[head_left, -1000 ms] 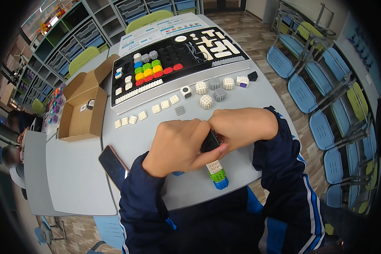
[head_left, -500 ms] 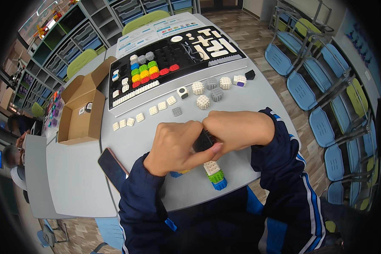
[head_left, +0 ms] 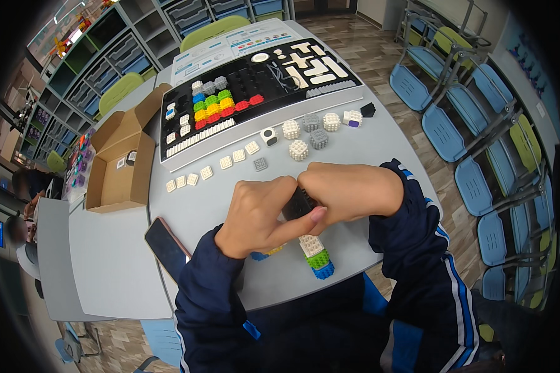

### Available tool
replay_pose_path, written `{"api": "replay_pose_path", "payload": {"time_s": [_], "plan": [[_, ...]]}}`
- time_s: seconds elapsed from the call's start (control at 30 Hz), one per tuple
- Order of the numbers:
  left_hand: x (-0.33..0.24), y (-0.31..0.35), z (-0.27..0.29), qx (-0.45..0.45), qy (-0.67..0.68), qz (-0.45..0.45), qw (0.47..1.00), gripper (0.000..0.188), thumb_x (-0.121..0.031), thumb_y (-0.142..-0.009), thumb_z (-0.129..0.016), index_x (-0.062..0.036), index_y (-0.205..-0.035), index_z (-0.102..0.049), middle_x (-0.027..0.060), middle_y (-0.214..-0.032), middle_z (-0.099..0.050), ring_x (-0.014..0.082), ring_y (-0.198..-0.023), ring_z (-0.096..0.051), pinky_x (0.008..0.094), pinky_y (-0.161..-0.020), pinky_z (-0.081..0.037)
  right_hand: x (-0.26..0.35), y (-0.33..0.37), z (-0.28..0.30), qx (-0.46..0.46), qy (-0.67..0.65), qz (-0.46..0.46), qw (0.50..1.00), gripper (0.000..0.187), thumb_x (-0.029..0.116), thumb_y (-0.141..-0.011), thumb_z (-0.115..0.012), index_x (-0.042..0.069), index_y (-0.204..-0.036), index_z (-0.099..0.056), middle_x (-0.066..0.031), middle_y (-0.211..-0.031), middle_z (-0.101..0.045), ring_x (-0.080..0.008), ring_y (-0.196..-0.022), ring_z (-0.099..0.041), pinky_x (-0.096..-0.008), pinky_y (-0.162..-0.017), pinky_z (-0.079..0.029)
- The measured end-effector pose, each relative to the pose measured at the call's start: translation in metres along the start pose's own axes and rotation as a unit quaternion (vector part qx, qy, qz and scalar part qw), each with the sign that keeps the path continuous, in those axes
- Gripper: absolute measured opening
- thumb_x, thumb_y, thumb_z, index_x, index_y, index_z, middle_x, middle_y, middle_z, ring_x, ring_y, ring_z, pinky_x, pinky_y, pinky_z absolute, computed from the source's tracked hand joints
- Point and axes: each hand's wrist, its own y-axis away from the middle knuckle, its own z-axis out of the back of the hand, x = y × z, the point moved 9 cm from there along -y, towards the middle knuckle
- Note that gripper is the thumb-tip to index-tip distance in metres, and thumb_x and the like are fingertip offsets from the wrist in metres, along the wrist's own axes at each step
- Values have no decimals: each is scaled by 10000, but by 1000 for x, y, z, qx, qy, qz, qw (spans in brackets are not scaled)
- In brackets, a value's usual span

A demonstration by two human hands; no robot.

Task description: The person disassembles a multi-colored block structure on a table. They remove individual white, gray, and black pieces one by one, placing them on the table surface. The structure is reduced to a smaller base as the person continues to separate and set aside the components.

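Left hand [head_left: 255, 214] and right hand [head_left: 351, 189] closed on black block [head_left: 297, 206] between them, white-green-blue stack [head_left: 316, 257] at its five o'clock; even, opposed finger pressure looks best.

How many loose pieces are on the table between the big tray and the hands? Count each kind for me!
White tiles: 7
Grey tile: 1
White bumpy blocks: 3
Grey bumpy blocks: 2
White block with black circle: 1
White block with purple: 1
Black piece: 1
Total: 16
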Motion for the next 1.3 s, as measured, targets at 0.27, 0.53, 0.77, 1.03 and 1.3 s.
{"api": "replay_pose_path", "payload": {"time_s": [0.27,0.53,0.77,1.03,1.3], "plan": [[4,1,-1,7,16,19,1000,318,-252,-772,-720,-24,-678,-521,88,-497,-461,246,-396,-464,322,-417,-347,5,2,3,-3,3,-8,1000,282,116,-609,-733,-79,-786,-634,-225,-673,-628,-357,-623,-636,-377,-564,-498],[9,3,-3,11,27,34,999,290,-253,-777,-709,-19,-705,-554,90,-499,-470,242,-401,-473,319,-424,-352,5,1,3,-3,-1,-1,1000,279,115,-608,-733,-81,-779,-633,-225,-659,-622,-349,-622,-640,-371,-556,-498],[13,4,1,-32,89,58,994,367,-300,-852,-647,-27,-649,-509,101,-483,-459,266,-397,-467,343,-408,-362,5,-1,1,-4,7,-3,1000,282,117,-609,-739,-72,-794,-639,-211,-677,-634,-343,-633,-643,-377,-570,-497],[-6,-2,21,-32,118,37,992,324,-236,-936,-505,-8,-712,-558,106,-535,-475,252,-440,-480,336,-439,-375,10,1,2,-53,28,43,997,300,152,-649,-743,-59,-836,-640,-188,-771,-664,-349,-721,-653,-389,-639,-508],[9,8,40,-158,190,125,961,379,-312,-965,-486,-1,-772,-581,34,-592,-534,104,-522,-492,251,-486,-365,19,17,28,-113,107,87,984,657,408,-618,-833,7,-1095,-626,-157,-861,-650,-298,-717,-641,-362,-626,-499]]}}
